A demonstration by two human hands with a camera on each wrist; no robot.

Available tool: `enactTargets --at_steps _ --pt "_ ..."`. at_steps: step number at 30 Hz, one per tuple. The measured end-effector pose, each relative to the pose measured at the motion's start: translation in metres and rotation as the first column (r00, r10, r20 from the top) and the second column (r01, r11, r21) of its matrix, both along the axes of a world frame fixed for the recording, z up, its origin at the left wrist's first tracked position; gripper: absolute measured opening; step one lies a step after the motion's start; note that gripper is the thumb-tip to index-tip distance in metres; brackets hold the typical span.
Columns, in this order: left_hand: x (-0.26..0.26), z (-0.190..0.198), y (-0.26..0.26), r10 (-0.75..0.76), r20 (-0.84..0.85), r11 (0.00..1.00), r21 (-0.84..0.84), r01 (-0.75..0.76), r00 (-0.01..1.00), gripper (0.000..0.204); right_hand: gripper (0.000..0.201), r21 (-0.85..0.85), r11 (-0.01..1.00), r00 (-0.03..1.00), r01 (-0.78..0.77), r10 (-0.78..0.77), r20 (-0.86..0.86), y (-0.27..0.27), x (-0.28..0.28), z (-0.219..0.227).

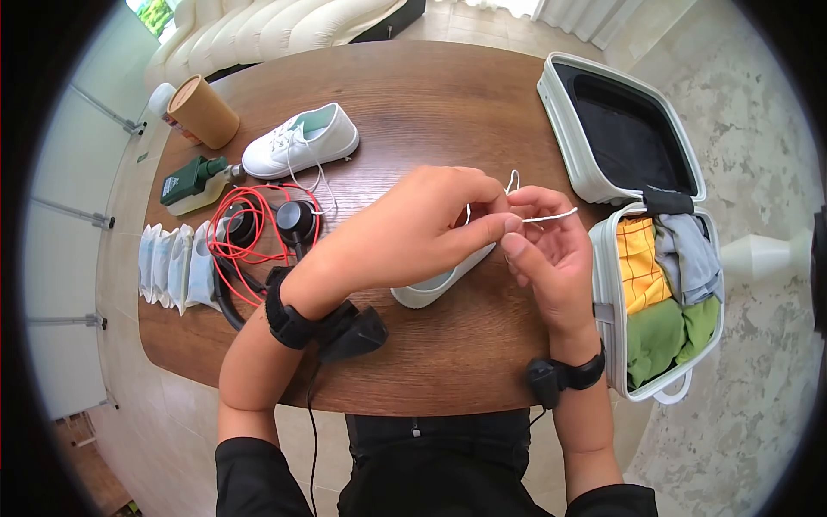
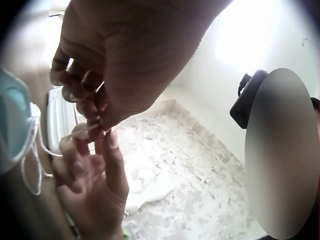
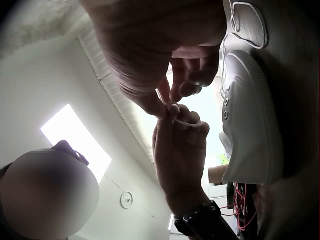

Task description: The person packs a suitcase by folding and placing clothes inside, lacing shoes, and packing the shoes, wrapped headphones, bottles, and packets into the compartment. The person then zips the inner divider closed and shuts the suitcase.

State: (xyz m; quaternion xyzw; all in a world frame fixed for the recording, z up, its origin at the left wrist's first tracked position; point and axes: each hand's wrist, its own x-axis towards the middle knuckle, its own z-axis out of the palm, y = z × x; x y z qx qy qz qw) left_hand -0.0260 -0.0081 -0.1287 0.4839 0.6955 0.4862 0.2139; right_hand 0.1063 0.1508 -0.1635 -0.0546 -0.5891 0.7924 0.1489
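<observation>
A white canvas shoe (image 1: 424,295) lies on the table below both hands, largely hidden by the left one. My left hand (image 1: 422,226) pinches its white shoelace (image 1: 551,215) between thumb and forefinger. The lace's loose end runs out across the fingers of my right hand (image 1: 556,258). Thumb and fingertips of the right hand meet the left fingertips at the lace. In the right wrist view the lace (image 3: 187,123) curves over the left fingers, and the shoe (image 3: 250,120) stands beside them with its eyelets showing.
A second white shoe (image 1: 297,142) with trailing laces sits further back. To the left are headphones (image 1: 297,220), a red cable (image 1: 250,194), packed masks (image 1: 177,263), a green-topped bottle (image 1: 194,183) and a cardboard tube (image 1: 205,112). An open suitcase (image 1: 607,284) with folded clothes stands right.
</observation>
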Motion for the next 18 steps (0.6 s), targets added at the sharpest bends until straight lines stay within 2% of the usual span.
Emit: enactTargets --at_steps 2,4,5,11,14,16,18 --pt "0.000 0.001 0.001 0.006 -0.008 1.000 -0.006 -0.006 1.000 0.025 0.037 0.103 0.994 0.998 0.041 -0.037 -0.045 0.001 0.000 -0.005" --pt "0.001 0.008 0.001 0.042 0.028 0.988 -0.153 -0.037 0.999 0.032 0.034 0.164 0.985 0.998 0.048 -0.042 -0.041 0.003 0.003 -0.007" --pt "0.001 0.007 0.001 0.043 0.028 0.987 -0.153 -0.038 0.999 0.032 0.031 0.224 0.973 0.998 0.054 -0.047 -0.037 0.003 0.003 -0.007" --pt "-0.001 0.005 0.001 0.027 0.028 0.986 -0.164 -0.022 0.999 0.035 0.023 0.277 0.960 0.999 0.039 -0.038 -0.010 0.004 0.002 -0.010" --pt "-0.002 0.004 0.001 0.021 0.083 0.991 -0.132 -0.010 0.996 0.034 0.020 0.217 0.972 0.995 0.095 -0.091 -0.030 0.001 0.001 -0.010" --pt "-0.002 0.011 -0.001 -0.034 0.103 0.985 -0.164 0.050 0.994 0.031 0.019 0.183 0.975 0.992 0.123 -0.119 -0.034 0.003 0.000 -0.011" --pt "-0.002 0.005 -0.001 -0.023 0.072 0.990 -0.138 0.033 0.997 0.030 0.018 0.148 0.977 0.988 0.151 -0.147 -0.037 0.004 0.001 -0.011"
